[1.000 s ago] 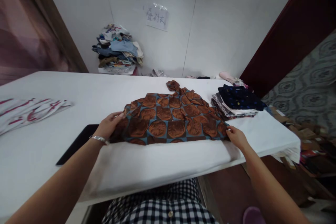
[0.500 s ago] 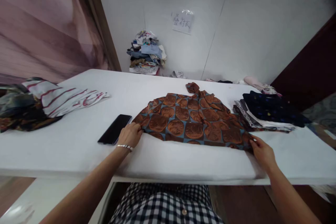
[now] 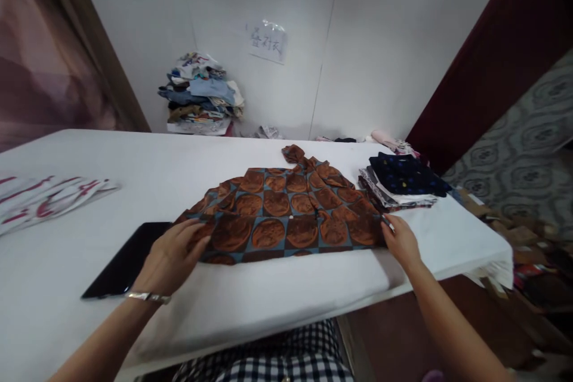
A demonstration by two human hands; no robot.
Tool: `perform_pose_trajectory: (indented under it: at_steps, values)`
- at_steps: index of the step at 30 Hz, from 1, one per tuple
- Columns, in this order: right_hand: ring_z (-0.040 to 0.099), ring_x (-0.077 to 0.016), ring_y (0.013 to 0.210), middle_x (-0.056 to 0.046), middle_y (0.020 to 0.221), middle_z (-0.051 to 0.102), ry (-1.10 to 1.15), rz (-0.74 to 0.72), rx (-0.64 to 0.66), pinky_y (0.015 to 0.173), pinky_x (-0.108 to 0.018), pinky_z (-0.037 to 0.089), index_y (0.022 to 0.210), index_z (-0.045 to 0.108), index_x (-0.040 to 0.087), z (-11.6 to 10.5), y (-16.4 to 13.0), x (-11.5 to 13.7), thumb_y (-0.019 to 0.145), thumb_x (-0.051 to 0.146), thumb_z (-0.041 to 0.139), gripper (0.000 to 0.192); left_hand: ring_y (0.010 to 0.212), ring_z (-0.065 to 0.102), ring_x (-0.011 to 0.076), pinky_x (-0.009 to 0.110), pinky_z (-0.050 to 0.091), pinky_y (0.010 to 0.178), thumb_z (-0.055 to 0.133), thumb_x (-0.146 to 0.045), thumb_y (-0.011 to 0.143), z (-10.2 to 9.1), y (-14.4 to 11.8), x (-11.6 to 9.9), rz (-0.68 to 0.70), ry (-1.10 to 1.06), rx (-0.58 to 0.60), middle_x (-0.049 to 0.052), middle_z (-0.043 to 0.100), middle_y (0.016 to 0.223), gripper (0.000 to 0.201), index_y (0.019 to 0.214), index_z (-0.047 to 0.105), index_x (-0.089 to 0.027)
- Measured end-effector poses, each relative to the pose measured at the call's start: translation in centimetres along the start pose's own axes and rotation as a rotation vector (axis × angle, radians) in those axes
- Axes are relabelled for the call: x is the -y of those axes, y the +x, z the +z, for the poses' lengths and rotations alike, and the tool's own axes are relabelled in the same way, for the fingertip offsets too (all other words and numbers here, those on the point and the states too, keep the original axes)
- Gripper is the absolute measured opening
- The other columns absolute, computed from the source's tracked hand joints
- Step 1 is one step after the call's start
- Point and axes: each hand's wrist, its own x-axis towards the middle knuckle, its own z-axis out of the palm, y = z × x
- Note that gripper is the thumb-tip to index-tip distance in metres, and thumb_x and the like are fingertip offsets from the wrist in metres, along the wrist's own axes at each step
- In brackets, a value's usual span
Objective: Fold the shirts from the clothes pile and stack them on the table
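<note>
Taped to the white wall (image 3: 380, 42), a paper sign (image 3: 267, 42) bearing three handwritten Chinese characters, too blurred to read surely.

A black phone (image 3: 126, 259) lies face up on the white bench (image 3: 80, 215), near its front edge and left of centre. At the bench's left edge lies a white garment with red stripes (image 3: 47, 198), spread flat. Toward the right edge sits a stack of folded clothes (image 3: 400, 182), a dark blue piece with small coloured dots on top and patterned pieces beneath. Past it, at the far right corner, lies a pale pink cloth (image 3: 389, 137). Beyond the far edge, against the white wall, rises a tall heap of mixed clothes (image 3: 201, 95). A paper sign with handwritten characters (image 3: 267, 42) is stuck to the wall above. Cardboard clutter (image 3: 514, 227) lies on the floor to the right.
</note>
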Motion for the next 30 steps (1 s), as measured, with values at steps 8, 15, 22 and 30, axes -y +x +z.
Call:
perform_pose_trajectory:
  at_steps: [8,15,22,30]
  values:
    - [0.059,-0.0251,0.117,-0.013,0.126,0.064,0.085,-0.219,0.327,0.105,-0.043,0.045,0.117,0.067,0.018,3.6,1.2,3.8,0.088,0.029,0.051,0.035,0.142,0.030,0.0359,0.066,0.027,0.108,0.039,-0.039,0.089,5.1,2.9,0.7,0.067,0.189,0.331,0.013,0.044,0.150,0.046,0.126,0.064,-0.025]
    - [0.062,-0.0230,0.113,-0.012,0.120,0.067,0.134,-0.164,0.275,0.102,-0.040,0.046,0.109,0.070,0.018,3.5,3.3,3.8,0.090,0.028,0.049,0.031,0.138,0.039,0.0351,0.062,0.035,0.105,0.035,-0.042,0.091,5.8,3.1,3.1,0.010,0.093,0.159,0.013,0.048,0.147,0.049,0.129,0.061,-0.024]
    - [0.064,-0.0227,0.105,-0.012,0.110,0.071,-0.149,-0.057,0.468,0.093,-0.030,0.046,0.106,0.070,0.016,5.9,9.5,8.3,0.092,0.032,0.051,0.028,0.118,0.057,0.0332,0.055,0.033,0.106,0.041,-0.041,0.089,5.7,7.3,0.6,0.233,0.043,0.123,0.014,0.070,0.116,0.044,0.116,0.067,-0.019]
    - [0.063,-0.0206,0.097,-0.011,0.103,0.070,-0.284,-0.026,0.532,0.085,-0.027,0.043,0.094,0.069,0.017,7.7,9.0,8.6,0.090,0.025,0.054,0.017,0.094,0.062,0.0280,0.044,0.044,0.089,0.044,-0.036,0.084,4.8,8.0,-0.2,0.335,0.016,0.221,0.011,0.069,0.089,0.029,0.078,0.068,-0.021]
